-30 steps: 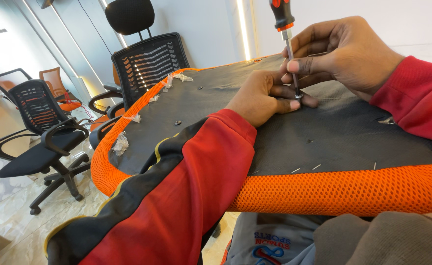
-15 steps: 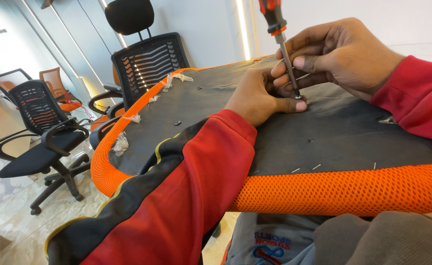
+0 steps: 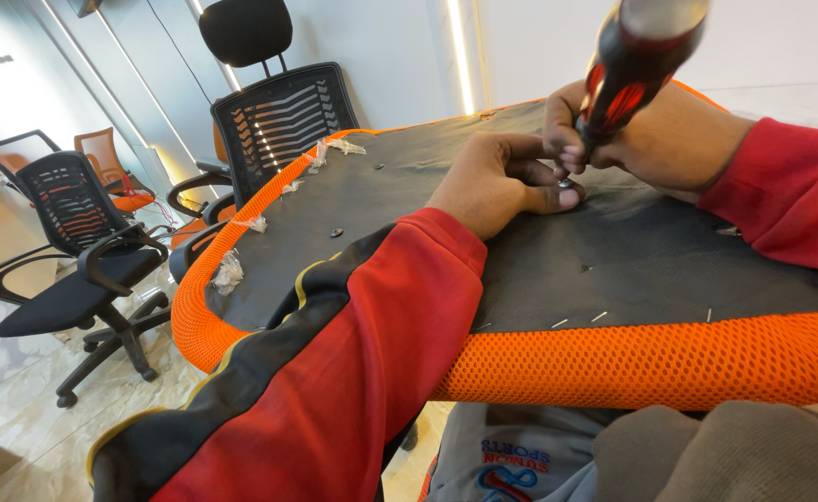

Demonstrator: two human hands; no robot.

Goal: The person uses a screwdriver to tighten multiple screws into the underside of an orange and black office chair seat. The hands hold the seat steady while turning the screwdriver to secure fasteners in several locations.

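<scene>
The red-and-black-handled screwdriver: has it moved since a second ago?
Yes. The red-and-black-handled screwdriver has tilted, handle swinging toward the camera and rightward, while its tip stays by the same spot on the black fabric panel.
</scene>
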